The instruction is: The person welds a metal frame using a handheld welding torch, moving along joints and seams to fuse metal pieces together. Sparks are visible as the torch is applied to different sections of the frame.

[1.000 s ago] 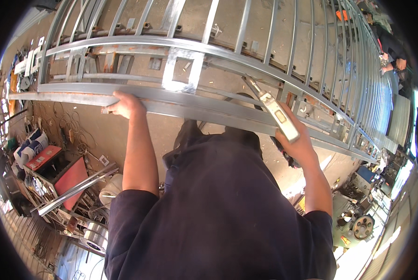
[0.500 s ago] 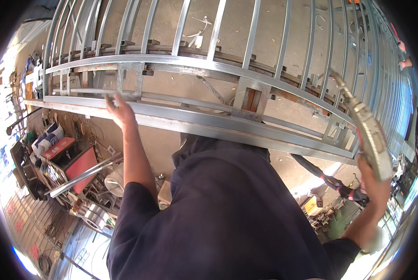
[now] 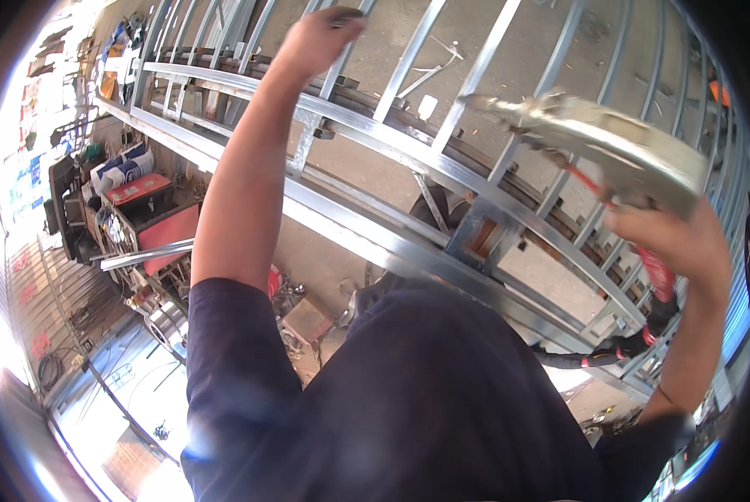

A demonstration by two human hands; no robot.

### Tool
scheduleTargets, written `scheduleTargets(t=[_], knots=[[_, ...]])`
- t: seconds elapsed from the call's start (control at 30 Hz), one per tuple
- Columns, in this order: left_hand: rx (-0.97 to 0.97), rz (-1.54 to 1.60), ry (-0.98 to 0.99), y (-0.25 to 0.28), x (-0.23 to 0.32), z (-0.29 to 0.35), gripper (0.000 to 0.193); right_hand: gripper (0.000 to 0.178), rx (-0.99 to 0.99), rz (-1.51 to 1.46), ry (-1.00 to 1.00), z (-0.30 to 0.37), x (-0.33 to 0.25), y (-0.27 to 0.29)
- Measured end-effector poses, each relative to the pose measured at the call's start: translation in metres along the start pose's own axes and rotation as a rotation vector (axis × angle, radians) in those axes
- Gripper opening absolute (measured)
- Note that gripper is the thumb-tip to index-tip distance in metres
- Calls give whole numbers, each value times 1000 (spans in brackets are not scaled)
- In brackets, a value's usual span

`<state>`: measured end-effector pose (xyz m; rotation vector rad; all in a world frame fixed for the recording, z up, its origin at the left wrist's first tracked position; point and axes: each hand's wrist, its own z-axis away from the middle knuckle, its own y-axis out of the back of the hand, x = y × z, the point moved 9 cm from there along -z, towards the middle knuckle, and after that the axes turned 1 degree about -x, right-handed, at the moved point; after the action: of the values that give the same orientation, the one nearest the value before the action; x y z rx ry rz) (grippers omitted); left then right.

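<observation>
The shirt (image 3: 442, 402) is dark navy and short-sleeved.

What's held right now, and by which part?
Right grip: the metallic tool, near its rear end, opposite the narrow tip. Left grip, blurred near the metal bars: cannot tell.

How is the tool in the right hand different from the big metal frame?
The tool is much smaller than the metal frame. The tool has one thick body with a narrow tip; the frame has long rails and many bars with gaps between. The tool is held in the right hand, while the frame stretches out behind it. Both look hard.
</observation>
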<state>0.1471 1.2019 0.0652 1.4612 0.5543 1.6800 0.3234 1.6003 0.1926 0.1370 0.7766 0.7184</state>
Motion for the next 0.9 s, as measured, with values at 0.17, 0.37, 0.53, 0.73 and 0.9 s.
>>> scheduleTargets(t=[0.17, 0.37, 0.53, 0.73, 0.9], knots=[[-294, -325, -34, -101, -6, -57, 55, 64, -249, -186, 68, -126, 6, -70], [-465, -332, 69, -150, -19, -58, 50, 67, -466, -427, -106, -194, 27, -122], [-429, -289, 67, -143, -22, -57, 44, 64, -526, -443, -123, -213, 31, -140], [-434, -340, 99, -145, -21, -60, 43, 43, -493, -500, -94, -222, 37, -150], [-430, -358, 81, -147, -21, -61, 41, 43, -516, -485, -98, -222, 40, -152]])
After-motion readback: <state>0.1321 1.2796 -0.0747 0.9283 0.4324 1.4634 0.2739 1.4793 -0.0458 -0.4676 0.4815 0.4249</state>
